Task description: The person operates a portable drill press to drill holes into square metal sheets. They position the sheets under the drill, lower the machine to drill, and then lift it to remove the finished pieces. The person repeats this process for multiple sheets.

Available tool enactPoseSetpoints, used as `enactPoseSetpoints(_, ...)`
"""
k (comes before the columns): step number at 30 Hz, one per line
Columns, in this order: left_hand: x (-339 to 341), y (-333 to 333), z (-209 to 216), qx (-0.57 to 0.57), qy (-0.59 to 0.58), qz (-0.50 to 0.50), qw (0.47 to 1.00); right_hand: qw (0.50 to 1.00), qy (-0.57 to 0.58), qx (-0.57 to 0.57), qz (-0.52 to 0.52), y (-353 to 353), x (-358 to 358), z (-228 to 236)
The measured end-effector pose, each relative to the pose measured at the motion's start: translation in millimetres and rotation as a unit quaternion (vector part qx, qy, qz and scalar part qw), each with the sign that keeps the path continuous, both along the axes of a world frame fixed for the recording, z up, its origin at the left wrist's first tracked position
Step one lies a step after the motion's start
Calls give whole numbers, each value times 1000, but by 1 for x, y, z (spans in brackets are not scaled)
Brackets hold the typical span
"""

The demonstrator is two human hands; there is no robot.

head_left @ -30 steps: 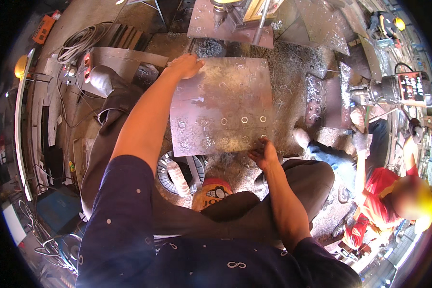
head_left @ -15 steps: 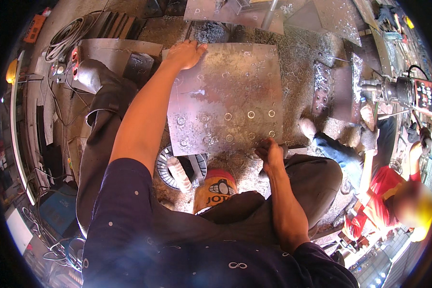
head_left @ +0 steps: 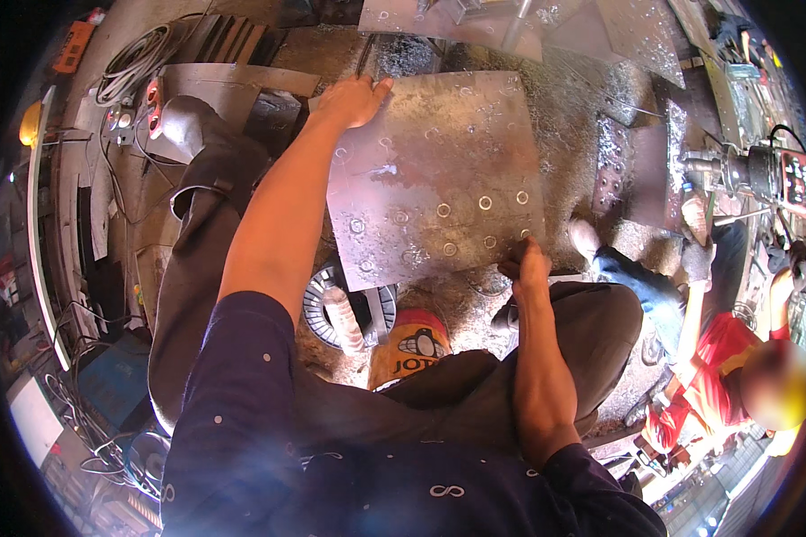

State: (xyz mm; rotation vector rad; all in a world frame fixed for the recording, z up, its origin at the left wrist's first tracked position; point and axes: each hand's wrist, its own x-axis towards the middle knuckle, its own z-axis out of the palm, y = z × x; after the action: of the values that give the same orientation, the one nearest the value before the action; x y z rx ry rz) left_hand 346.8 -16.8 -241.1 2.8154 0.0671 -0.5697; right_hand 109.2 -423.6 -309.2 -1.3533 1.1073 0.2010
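A square, scuffed metal plate [head_left: 430, 170] lies in front of me, marked with several chalk-like rings in rows along its near part. My left hand [head_left: 356, 100] is closed over its far left edge, fingertips hidden beyond the rim. At the near right corner, my right hand [head_left: 530, 261] pinches the plate, thumb on top and fingers curled at the edge. Below the plate's near edge stand a black slotted wire spool [head_left: 383, 309], with a pale wrapped roll [head_left: 340, 318] across it, and a yellow bucket [head_left: 412, 353] with a red rim, between my legs.
At the right, a co-worker in red [head_left: 721, 358] sits beside a drilling machine [head_left: 748, 174] and a drilled metal piece [head_left: 611, 166]. More steel plates [head_left: 591, 40] lie at the far side. Coiled cable [head_left: 134, 67] and a blue box [head_left: 116, 380] are on the left.
The plate has turned slightly counterclockwise, its near right corner shifting away from me along with my right hand. My left hand keeps its hold. The whole view has shifted a little.
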Motion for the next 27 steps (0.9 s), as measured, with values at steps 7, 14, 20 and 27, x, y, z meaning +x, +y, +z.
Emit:
enactPoseSetpoints(7,-36,19,-2,-23,19,65,997,998,-12,-51,34,-21,55,4)
enactPoseSetpoints(14,-95,21,-18,-50,-44,158,985,980,20,-138,140,-36,108,8)
enactPoseSetpoints(20,-131,13,-21,-46,-33,243,968,913,101,-271,288,-25,157,41)
enactPoseSetpoints(27,-189,-8,-44,-40,-71,350,933,842,55,-346,411,6,219,89)
